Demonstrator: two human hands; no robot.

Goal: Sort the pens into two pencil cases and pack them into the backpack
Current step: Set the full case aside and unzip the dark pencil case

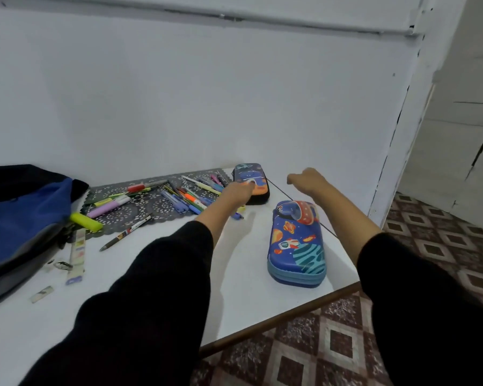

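So both arms are stretched out over the white surface [248, 296], black sleeves pushed up a bit. The left hand [239, 190] is on the near-left edge of the dark pencil case [253, 172]. Its fingers are a blur against the lid, so I honestly can't tell if it's gripping or just touching. That case has its long axis running away from the person toward the wall, lid up.

The right hand [304, 176] hangs in the air just right of that same case, touching nothing I can see. I'm looking at the back of it, so I can't tell whether it's open or curled either.

The blue pencil case [296, 246] lies zipped between the two forearms, closer to the right one. It also runs lengthwise away from the person, far end pointing up at the right hand.

The pens [184, 196] are a loose heap left of the left hand on a dark lacy mat [142, 210], pointing every which way. One dark pen [126, 232] lies diagonally off the mat's near edge. Further left is a yellow highlighter [85, 222], then the blue backpack [25, 215], well apart from both hands.
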